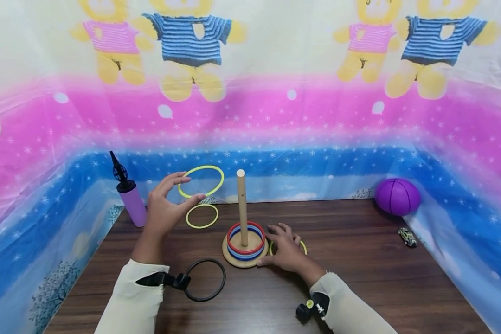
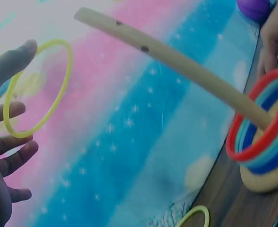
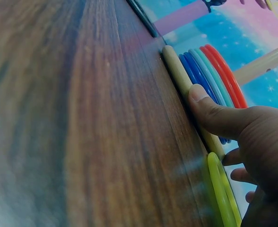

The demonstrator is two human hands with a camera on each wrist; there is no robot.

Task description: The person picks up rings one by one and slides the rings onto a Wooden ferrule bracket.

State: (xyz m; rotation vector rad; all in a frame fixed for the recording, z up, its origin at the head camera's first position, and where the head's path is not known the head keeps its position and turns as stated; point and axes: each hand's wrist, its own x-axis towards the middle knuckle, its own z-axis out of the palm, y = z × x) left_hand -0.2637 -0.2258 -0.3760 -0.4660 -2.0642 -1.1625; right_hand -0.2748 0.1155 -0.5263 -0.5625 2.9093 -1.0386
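My left hand (image 1: 167,206) is raised left of the ring-toss stand and pinches a yellow ring (image 1: 223,178) between thumb and fingers. The stand has an upright wooden peg (image 1: 242,208) on a round wooden base (image 1: 245,265). Around the peg lie a red ring (image 1: 246,253) on top, with light blue and dark blue rings beneath. Low at the stand's right side, my right hand (image 1: 287,250) grips the base's edge, its thumb (image 3: 210,106) against the rim. Yellow-green rings (image 3: 218,189) lie beside that hand, partly hidden by it in the head view.
Another yellow ring (image 1: 202,227) lies behind and left of the stand, and a black ring (image 1: 204,300) in front-left. A purple hand pump (image 1: 133,204) stands at the back left. At the right are a purple ball (image 1: 397,197) and a toy car (image 1: 407,237). Printed cloth borders the table.
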